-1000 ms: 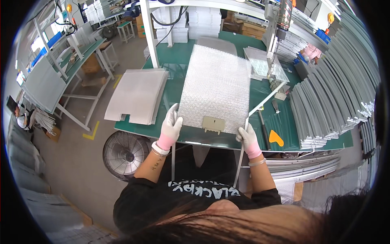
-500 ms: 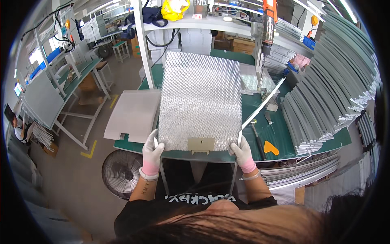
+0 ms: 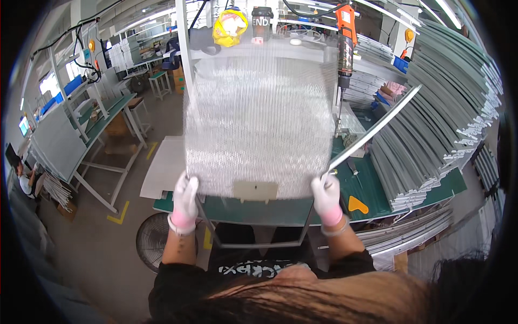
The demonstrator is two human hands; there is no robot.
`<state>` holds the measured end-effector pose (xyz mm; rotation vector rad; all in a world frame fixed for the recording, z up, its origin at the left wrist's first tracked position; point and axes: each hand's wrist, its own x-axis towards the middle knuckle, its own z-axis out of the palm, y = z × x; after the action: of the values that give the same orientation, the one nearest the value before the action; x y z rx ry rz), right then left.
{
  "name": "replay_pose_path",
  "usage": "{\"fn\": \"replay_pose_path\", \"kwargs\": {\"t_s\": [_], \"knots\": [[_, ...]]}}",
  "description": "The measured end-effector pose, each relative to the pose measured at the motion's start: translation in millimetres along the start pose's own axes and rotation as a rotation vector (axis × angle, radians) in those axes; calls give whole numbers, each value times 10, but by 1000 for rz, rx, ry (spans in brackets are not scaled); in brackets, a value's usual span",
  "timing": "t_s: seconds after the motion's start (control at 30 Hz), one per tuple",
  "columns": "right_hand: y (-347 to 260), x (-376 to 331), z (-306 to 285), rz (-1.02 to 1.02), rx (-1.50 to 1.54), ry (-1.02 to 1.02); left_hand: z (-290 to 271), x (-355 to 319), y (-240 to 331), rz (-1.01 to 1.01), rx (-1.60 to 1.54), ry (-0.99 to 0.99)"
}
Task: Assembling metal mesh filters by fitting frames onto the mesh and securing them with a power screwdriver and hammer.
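Note:
My left hand (image 3: 185,201), in a white glove with a pink cuff, is closed on the near left corner of a silvery mesh panel (image 3: 259,121). At the near right corner my right hand (image 3: 327,198), gloved alike, is closed too. The panel is raised above the green workbench and blurred by motion. A beige rectangular plate (image 3: 256,190) sits at its near edge. Below the hands, a thin grey metal frame (image 3: 261,245) reaches toward my body. From beside my right hand a pale strip (image 3: 375,129) slants up and right; whether it joins the frame, I cannot tell.
Tall stacks of grey panels (image 3: 431,113) stand at right. An orange power screwdriver (image 3: 345,43) hangs over the green bench (image 3: 372,183), where an orange scraper (image 3: 357,204) lies. Pale sheets (image 3: 162,167) lie at left, with a floor fan (image 3: 154,240) below.
The mesh panel has risen closer to me and looks larger. My hands have moved apart, the frame's near bar has come into view, and the pale strip leans further right.

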<state>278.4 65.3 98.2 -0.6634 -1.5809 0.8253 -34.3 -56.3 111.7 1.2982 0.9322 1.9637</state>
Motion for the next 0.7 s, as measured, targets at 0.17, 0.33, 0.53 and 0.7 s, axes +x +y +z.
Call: {"fn": "replay_pose_path", "kwargs": {"t_s": [0.17, 0.33, 0.53, 0.7], "knots": [[-315, 662, 46, -64, 75, 126, 224, 803, 12, 43, 143, -48], [44, 515, 111, -242, -230, 376, 337, 813, -527, 133, 277, 59], [195, 544, 67, -215, -150, 216, 237, 770, -781, 124, 114, 83], [832, 117, 9, -76, -219, 66, -35, 312, -1350, -74, 321, 3]]}}
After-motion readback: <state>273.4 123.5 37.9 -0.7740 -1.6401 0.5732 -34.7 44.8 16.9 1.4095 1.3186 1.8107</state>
